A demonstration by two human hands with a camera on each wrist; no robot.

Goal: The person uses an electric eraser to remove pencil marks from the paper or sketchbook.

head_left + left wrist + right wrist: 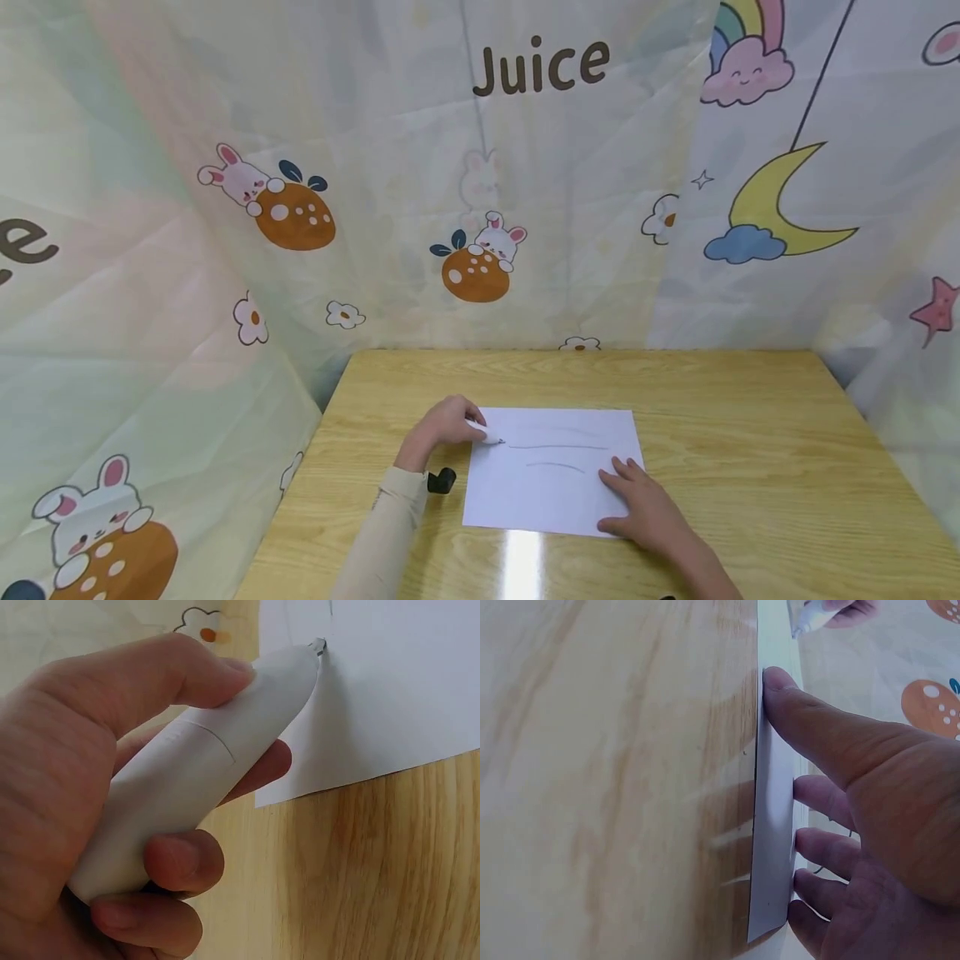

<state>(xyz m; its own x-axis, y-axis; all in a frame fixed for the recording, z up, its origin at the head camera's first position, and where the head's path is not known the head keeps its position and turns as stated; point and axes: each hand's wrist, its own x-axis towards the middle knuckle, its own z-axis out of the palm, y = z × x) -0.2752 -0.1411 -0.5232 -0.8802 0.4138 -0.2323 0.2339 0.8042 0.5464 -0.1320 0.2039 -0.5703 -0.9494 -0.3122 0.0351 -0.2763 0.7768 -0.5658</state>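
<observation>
My left hand [452, 419] grips a thick white pen-shaped tool [187, 780], thumb along its top and fingers curled round the body. A small metallic tip with a dark end points at the white sheet of paper [540, 504], right by the left end of a thin grey line [558, 447]. Below that line lies a shorter curved one [555, 465], and a fainter one shows above. With fingers spread, my right hand [648, 508] rests on the sheet's right side. Its thumb [806, 712] lies at the near edge of the paper in the right wrist view.
The sheet lies on a light wood-grain table [750, 467]. Cloth printed with rabbits and flowers [397, 167] hangs behind the table and along both sides. A small black piece [442, 481] sits at the left wrist, and light glares off the table in front of the paper.
</observation>
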